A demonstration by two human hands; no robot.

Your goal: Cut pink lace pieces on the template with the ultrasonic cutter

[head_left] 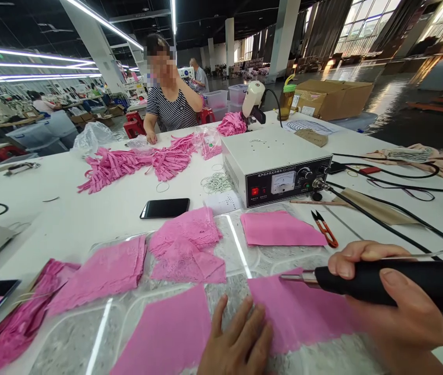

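My left hand (237, 338) lies with fingers spread, its fingertips between a pink fabric piece (166, 330) on the left and another pink fabric piece (299, 317) on the right, touching the latter's edge. Closed around a black ultrasonic welding gun (362, 281), my right hand (404, 307) holds it nearly level. The gun's metal tip points left over the upper part of the right-hand piece; whether it touches cannot be made out. Beyond lie a stack of plain pink pieces (279, 229), a lace stack (186, 234) and a further pink stack (106, 271).
A control box (283, 182) with a dial and lit red switch stands behind, cables running right. Red-handled thread snips (325, 229), a phone (164, 208) and rubber bands (217, 182) lie nearby. Pink strips (127, 164) are heaped before a seated person (172, 107).
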